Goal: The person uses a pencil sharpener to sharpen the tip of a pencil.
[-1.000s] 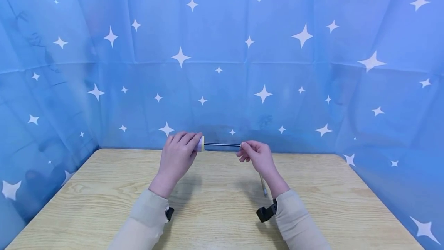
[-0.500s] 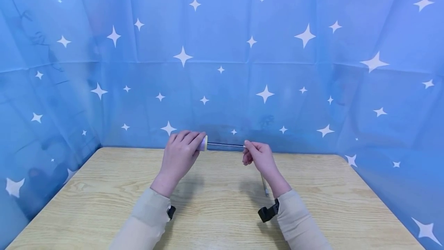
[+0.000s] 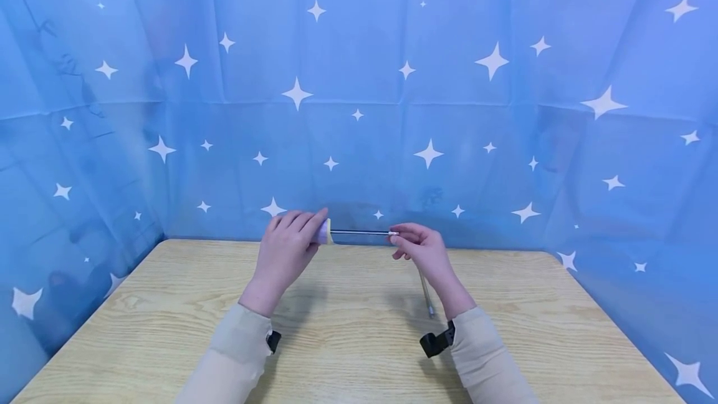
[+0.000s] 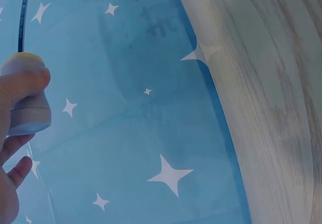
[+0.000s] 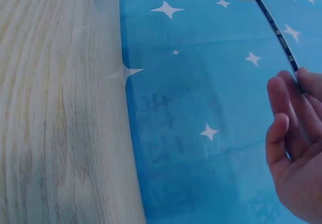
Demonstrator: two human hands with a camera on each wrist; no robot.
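My left hand point(image 3: 283, 254) grips a small pale purple pencil sharpener point(image 4: 30, 116) with a yellow front rim, held in the air over the table's far edge. A dark pencil point(image 3: 359, 232) with printed marks runs level out of the sharpener's front, its point hidden inside. At the pencil's light-coloured end, my right hand point(image 3: 421, 251) pinches it between thumb and forefinger. In the right wrist view the pencil point(image 5: 275, 32) goes into the round yellow front, and the other right fingers are loosely bent. A second, yellowish pencil point(image 3: 426, 295) lies on the table beside my right wrist.
The wood-grain table point(image 3: 348, 341) spreads below both hands. A blue curtain point(image 3: 359, 161) with white stars hangs behind and along both sides of it. Each sleeve has a black wrist camera point(image 3: 434, 345).
My right thumb has rolled from above the pencil's end to below it, with the forefinger now on top. Both hands swayed slightly right, then back left; the sharpener stays gripped.
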